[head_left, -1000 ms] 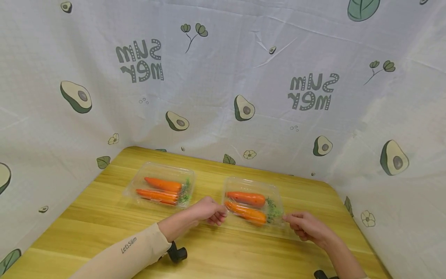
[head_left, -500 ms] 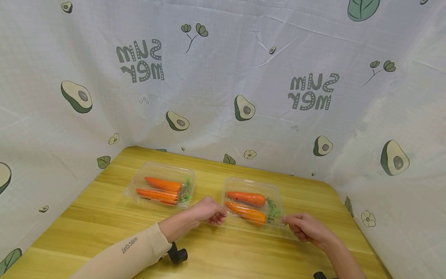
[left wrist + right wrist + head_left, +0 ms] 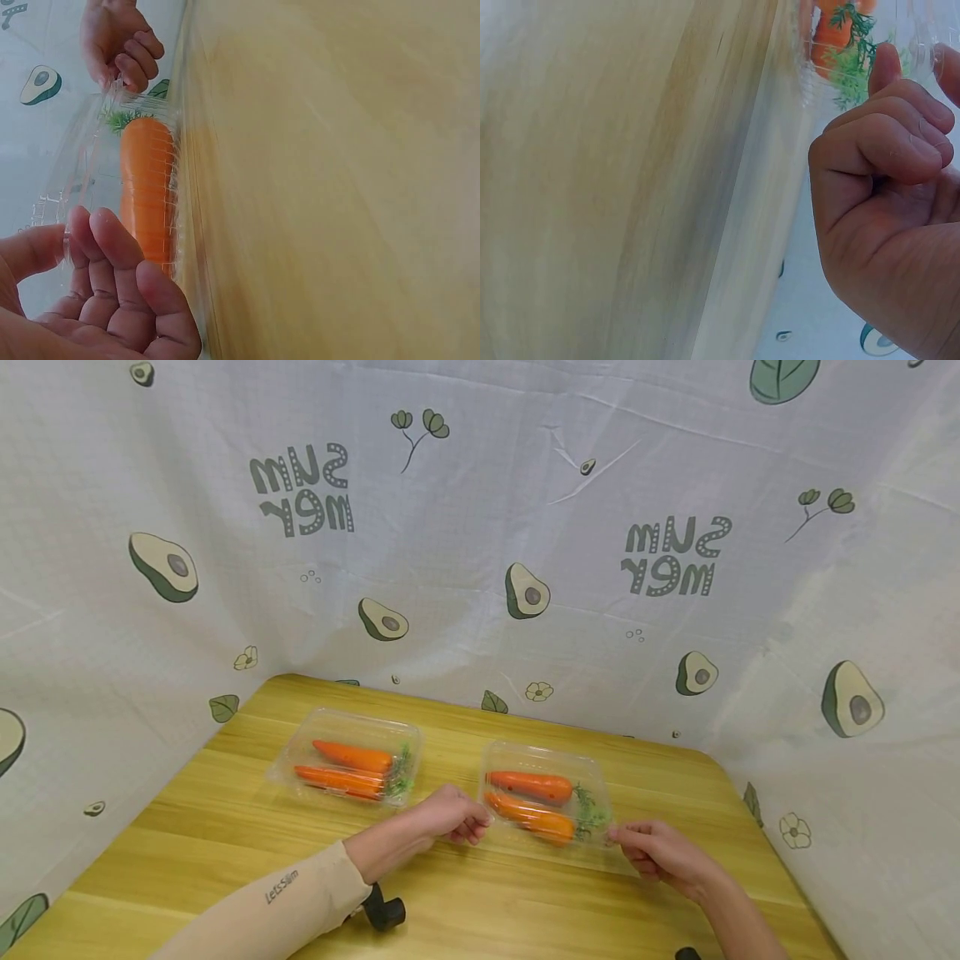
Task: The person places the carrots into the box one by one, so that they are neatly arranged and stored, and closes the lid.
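Observation:
A clear plastic clamshell box (image 3: pixel 551 757) lies right of centre on the table, with two carrots (image 3: pixel 529 787) and feathery green tops (image 3: pixel 588 810) inside. My left hand (image 3: pixel 453 817) pinches its near left corner; in the left wrist view the thumb and fingertips (image 3: pixel 112 232) meet at the rim. At the near right corner my right hand (image 3: pixel 660 850) pinches the rim between thumb and forefinger, its other fingers (image 3: pixel 900 142) curled in. Through the clear side, one orange carrot (image 3: pixel 146 187) shows between the hands.
A second clear plastic box (image 3: pixel 363 724) with two carrots (image 3: pixel 351 755) and green tops sits at the left of the wooden table (image 3: pixel 480 910). A white curtain (image 3: pixel 465 527) printed with avocados stands behind and beside the table. A black fitting (image 3: pixel 384 912) shows under the left sleeve.
My right hand has shifted very slightly downward at the box corner. The left hand and both boxes stay practically where they were.

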{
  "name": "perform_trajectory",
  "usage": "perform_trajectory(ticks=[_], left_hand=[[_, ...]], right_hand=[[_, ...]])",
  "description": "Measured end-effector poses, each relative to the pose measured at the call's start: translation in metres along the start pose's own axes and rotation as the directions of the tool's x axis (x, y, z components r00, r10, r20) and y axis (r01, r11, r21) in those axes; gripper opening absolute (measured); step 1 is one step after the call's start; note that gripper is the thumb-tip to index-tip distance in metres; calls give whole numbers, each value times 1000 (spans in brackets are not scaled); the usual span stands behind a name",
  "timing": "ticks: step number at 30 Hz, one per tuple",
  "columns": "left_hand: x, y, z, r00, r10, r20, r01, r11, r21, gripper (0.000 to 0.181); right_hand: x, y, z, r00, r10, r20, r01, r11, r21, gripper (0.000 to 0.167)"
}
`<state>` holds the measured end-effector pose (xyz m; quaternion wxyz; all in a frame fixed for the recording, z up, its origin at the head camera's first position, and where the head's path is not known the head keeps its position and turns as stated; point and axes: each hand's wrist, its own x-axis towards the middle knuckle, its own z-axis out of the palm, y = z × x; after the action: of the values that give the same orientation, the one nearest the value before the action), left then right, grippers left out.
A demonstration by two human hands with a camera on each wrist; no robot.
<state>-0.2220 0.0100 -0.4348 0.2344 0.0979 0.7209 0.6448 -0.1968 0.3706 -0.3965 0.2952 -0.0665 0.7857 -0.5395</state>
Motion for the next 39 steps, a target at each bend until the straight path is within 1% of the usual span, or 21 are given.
perform_trajectory(ticks=[4,6,9,11,14,25,32,39], left_hand=[[0,0,-1,1000,-11,7,11,1000,-9,22],[0,0,-1,1000,-16,13,16,1000,-10,22],[0,-1,-2,1000,-20,21,20,1000,-9,22],[0,-1,-2,1000,-20,24,21,1000,-7,22],[0,-1,-3,999,-22,26,22,1000,-2,24],[-1,0,-3,999,-31,31,31,1000,7,26],[-2,1,-4,999,-34,34,34,999,4,26],[-2,2,-3,999,-34,38,34,999,0,26]], right_hand=[[0,-1,1,1000,-7,6,7,1000,14,30],[0,-1,1,1000,-11,0,11,1000,11,31],[0,-2,2,1000,-10,-16,10,1000,4,40],[0,-2,3,1000,-6,-23,6,1000,4,41],[0,-1,3,1000,-8,-24,9,1000,9,39],[3,1,6,1000,-18,-22,19,999,28,24],[3,3,6,1000,-23,-18,23,1000,21,23],[4,4,5,1000,-30,2,30,999,17,27]])
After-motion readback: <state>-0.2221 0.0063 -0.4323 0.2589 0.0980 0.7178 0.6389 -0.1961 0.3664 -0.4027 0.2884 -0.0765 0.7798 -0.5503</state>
